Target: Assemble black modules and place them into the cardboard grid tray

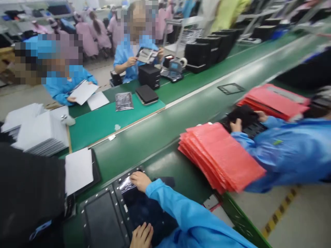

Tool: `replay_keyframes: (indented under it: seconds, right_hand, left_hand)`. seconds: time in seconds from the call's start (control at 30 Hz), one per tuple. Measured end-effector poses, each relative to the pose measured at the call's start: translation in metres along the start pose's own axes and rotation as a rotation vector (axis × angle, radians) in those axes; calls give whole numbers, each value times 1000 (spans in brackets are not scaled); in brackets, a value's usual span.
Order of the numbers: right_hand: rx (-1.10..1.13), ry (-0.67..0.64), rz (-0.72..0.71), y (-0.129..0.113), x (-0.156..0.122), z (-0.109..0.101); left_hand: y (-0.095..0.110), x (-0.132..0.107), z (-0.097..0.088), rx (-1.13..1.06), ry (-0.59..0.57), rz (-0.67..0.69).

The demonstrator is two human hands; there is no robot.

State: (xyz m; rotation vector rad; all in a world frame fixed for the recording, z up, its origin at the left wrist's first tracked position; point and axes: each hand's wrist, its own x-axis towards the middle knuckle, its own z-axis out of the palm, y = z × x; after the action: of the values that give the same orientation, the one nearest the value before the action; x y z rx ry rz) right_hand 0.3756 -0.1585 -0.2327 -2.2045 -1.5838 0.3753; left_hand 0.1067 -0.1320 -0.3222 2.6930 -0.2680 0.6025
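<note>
Right hand (140, 181): open, lying flat on the film (126, 184) at the panel's top corner; I read it as pressing, not gripping.
Left hand (141, 236): at the panel's lower edge, fingers raised; I cannot tell whether it grips.
Panel (147, 210): dark, set in a studded frame (117, 203), lying flat on the worktop (165, 162), probably so both hands can bear on it.
Beside it: a second panel (100, 220), just to the left.
Left edge: white sheets (79, 171) on a black pad (97, 175), then a dark garment (31, 193) blocking my view.
Right edge: red bags (219, 156), stacked near my right hand, with a co-worker's hand (236, 125) beyond them.
Open room: bare worktop ahead of the frame.
</note>
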Motion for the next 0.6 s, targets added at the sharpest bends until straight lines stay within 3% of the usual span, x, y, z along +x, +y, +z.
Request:
replay_keyframes:
  seconds: [0.1,0.23,0.33,0.4,0.5,0.6]
  right_hand:
    - [9,-17,88,3,-3,-2]
    - [-6,-64,299,-9,6,-13]
    - [-47,-77,391,-35,-5,-17]
    - [-67,-101,432,-56,-32,-13]
    - [-81,-186,497,-88,-96,7]
    - [-93,-276,613,-113,-155,36]
  left_hand:
    - [4,18,-7,-88,2,27]
    - [7,53,-32,-228,-238,-2]
    - [-9,59,-64,-355,-316,-130]
    - [-33,48,-87,-316,-234,-358]
    - [-73,24,-114,-107,-34,-914]
    - [-94,21,-128,-77,-43,-1303]
